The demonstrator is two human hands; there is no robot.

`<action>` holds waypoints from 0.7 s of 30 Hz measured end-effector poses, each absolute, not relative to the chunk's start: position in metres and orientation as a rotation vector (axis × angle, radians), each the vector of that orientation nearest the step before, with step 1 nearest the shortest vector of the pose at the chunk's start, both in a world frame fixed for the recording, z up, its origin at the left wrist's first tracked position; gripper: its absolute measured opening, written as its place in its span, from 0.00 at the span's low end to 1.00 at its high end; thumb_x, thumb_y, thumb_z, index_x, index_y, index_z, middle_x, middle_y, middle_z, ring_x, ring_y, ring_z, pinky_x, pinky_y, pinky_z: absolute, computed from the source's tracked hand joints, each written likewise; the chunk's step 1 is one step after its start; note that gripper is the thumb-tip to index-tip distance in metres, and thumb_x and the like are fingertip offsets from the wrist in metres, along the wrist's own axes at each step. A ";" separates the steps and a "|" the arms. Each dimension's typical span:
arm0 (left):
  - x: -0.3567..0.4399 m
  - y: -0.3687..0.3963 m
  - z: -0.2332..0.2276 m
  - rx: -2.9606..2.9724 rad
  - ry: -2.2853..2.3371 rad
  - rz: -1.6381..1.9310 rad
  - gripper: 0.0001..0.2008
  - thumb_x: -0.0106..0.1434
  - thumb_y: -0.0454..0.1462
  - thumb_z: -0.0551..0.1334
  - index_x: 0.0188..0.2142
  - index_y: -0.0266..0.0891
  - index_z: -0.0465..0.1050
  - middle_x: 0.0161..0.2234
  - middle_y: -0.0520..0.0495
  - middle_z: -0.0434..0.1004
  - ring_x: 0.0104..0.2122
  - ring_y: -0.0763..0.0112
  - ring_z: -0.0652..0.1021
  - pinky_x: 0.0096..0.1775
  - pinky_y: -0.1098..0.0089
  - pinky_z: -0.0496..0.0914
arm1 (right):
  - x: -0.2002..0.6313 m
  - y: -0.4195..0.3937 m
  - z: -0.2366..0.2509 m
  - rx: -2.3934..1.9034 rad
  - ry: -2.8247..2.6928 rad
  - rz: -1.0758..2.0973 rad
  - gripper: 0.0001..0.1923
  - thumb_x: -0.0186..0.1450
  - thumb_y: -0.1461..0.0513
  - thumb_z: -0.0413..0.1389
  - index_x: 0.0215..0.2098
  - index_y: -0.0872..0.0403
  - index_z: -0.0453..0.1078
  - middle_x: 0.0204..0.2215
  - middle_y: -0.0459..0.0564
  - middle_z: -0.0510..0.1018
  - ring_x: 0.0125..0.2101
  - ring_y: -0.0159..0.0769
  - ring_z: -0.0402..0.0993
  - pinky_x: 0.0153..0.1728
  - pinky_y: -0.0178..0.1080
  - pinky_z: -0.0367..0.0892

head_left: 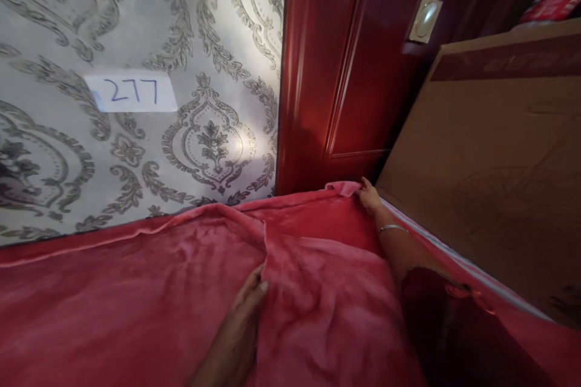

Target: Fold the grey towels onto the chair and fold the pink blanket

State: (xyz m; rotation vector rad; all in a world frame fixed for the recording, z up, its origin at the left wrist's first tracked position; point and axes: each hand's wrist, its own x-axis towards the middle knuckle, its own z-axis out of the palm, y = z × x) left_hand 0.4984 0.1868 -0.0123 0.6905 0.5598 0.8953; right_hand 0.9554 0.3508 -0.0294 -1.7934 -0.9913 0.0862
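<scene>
A red plush blanket (136,302) covers the bed across the lower half of the view. My left hand (252,296) rests on the blanket at a raised fold in the middle, fingers gripping the fold's edge. My right hand (370,196), with a thin bangle on the wrist, reaches to the far corner and pinches the blanket's corner by the red door frame.
A patterned grey wallpaper wall (204,42) with a white paper label reading 277 (131,92) stands behind the bed. A dark red wooden door (363,72) is at the back. A large cardboard box (499,163) leans along the right side.
</scene>
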 end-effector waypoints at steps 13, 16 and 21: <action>0.502 0.192 -0.009 0.689 0.605 0.892 0.23 0.52 0.42 0.74 0.49 0.42 0.81 0.51 0.39 0.82 0.57 0.45 0.77 0.60 0.51 0.69 | 0.975 0.242 -0.001 -2.648 -1.078 0.080 0.10 0.64 0.61 0.60 0.37 0.60 0.82 0.37 0.63 0.83 0.44 0.50 0.81 0.43 0.42 0.73; 0.501 0.192 -0.009 0.694 0.632 0.885 0.25 0.52 0.42 0.74 0.50 0.42 0.81 0.51 0.38 0.82 0.57 0.44 0.77 0.60 0.51 0.70 | 0.965 0.235 -0.004 -2.704 -1.109 0.007 0.14 0.68 0.63 0.55 0.45 0.60 0.81 0.46 0.66 0.82 0.50 0.51 0.79 0.46 0.41 0.72; 0.499 0.193 -0.015 0.703 0.646 0.903 0.24 0.53 0.41 0.74 0.50 0.41 0.81 0.53 0.38 0.81 0.57 0.46 0.77 0.61 0.53 0.69 | 0.958 0.222 -0.005 -2.795 -1.037 -0.071 0.21 0.72 0.67 0.44 0.51 0.66 0.77 0.50 0.73 0.79 0.52 0.55 0.77 0.45 0.44 0.72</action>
